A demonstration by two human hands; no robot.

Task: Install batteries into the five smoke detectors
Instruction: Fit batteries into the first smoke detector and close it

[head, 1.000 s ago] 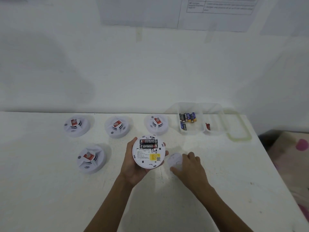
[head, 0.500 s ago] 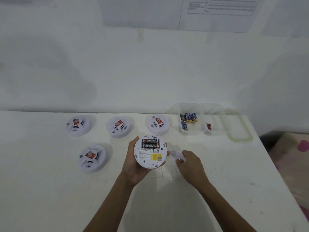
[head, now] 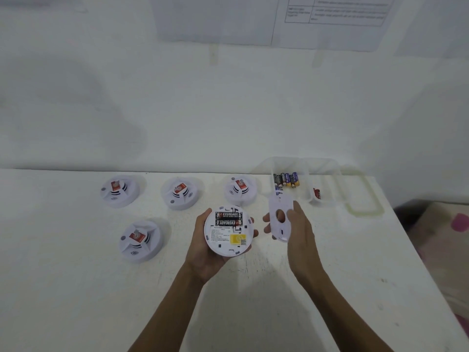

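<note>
Above table [head: 76, 288], detector [head: 228, 233] in left grip [head: 203, 247]

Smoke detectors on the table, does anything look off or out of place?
Nothing looks damaged or spilled. Four detectors sit dome-up on the table. The fifth, in the left hand, is face-down with two batteries showing; its back plate is off, held in the right hand.
</note>
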